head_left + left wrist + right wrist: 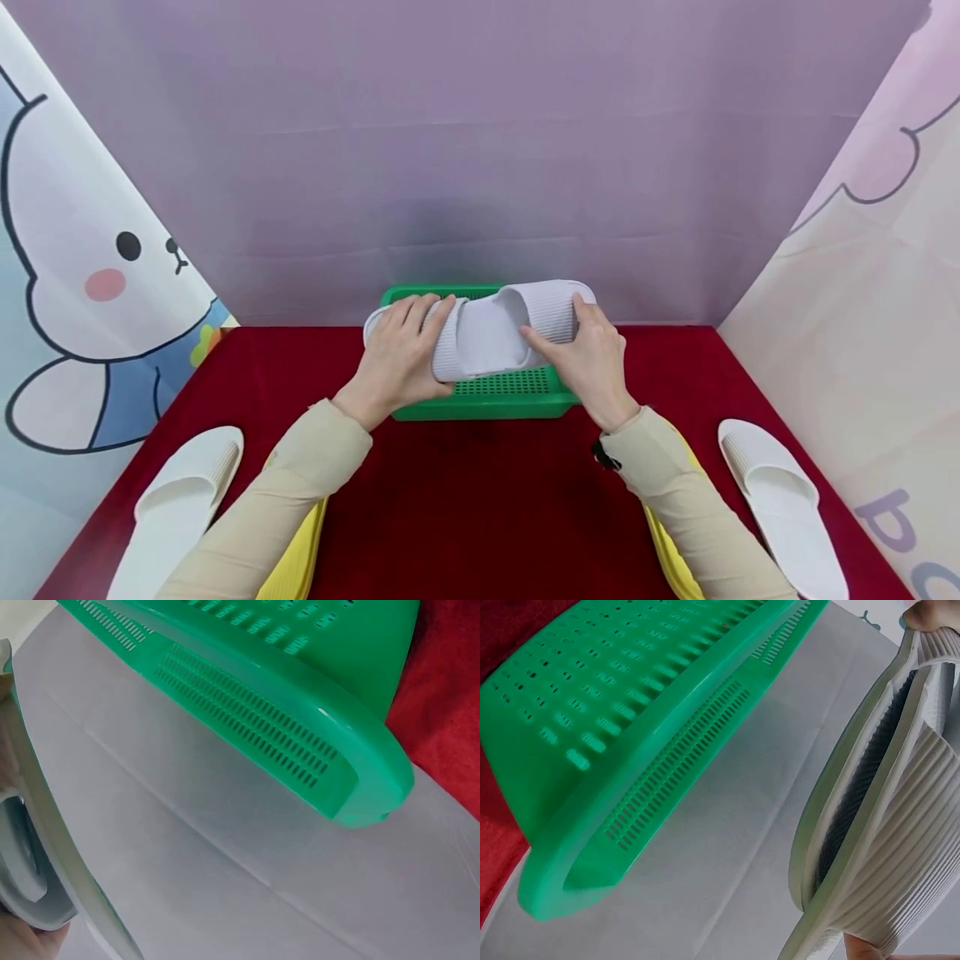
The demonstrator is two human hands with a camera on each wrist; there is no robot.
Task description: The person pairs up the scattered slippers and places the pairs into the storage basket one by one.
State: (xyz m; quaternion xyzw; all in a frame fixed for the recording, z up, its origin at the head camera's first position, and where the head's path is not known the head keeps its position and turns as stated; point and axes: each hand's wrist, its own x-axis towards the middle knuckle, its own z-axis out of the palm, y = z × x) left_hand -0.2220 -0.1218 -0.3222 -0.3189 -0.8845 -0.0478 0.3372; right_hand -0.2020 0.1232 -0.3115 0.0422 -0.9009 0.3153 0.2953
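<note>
Red-clothed bench (480,500): both hands, left hand (397,362) and right hand (592,362), grip pale grey ribbed slippers (487,333) over the green perforated plastic basket (487,400); lowering them in looks next.

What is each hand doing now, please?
Left hand: fingers curled round the heel end of the grey slippers.
Right hand: fingers grip their toe end, above the green basket.

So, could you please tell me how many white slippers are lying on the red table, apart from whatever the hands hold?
2: one white slipper at the table's left edge, another at its right edge. Yellow items under the sleeves are partly hidden and cannot be identified.
</note>
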